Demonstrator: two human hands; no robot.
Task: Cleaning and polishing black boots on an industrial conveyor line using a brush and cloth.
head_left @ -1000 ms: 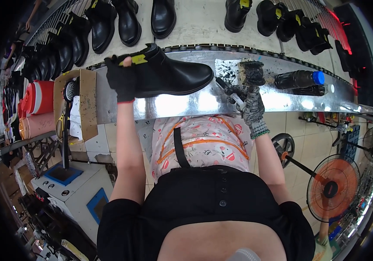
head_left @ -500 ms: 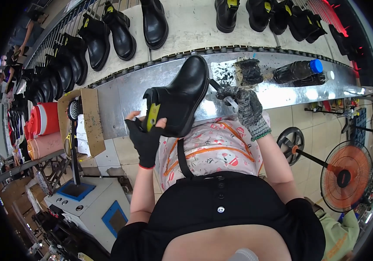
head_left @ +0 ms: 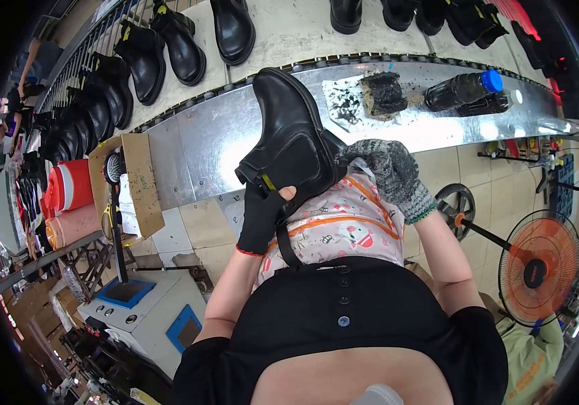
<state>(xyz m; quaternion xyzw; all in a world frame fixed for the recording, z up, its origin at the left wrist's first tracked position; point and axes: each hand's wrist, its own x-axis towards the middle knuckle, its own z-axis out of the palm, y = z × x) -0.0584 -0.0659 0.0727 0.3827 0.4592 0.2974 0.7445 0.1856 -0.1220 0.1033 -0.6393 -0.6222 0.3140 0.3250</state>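
A black ankle boot (head_left: 291,138) with an elastic side panel is held up over my lap, its toe pointing away toward the metal bench (head_left: 202,145). My left hand (head_left: 262,217), in a black glove, grips the boot from below at its opening. In a grey knitted glove, my right hand (head_left: 384,169) presses against the boot's heel side; whatever it may hold is hidden. A patterned apron (head_left: 343,226) covers my lap beneath the boot.
A dark stained sponge (head_left: 382,93) on a smeared sheet and a dark bottle with a blue cap (head_left: 461,88) lie on the bench. Rows of black boots (head_left: 168,44) ride the conveyor beyond. A cardboard box (head_left: 138,182), a white machine (head_left: 141,314) and an orange fan (head_left: 539,266) stand around me.
The boot came off the bench into my lap and turned toe-away. My left hand moved from its top to beneath the opening; my right hand left the bench for the heel.
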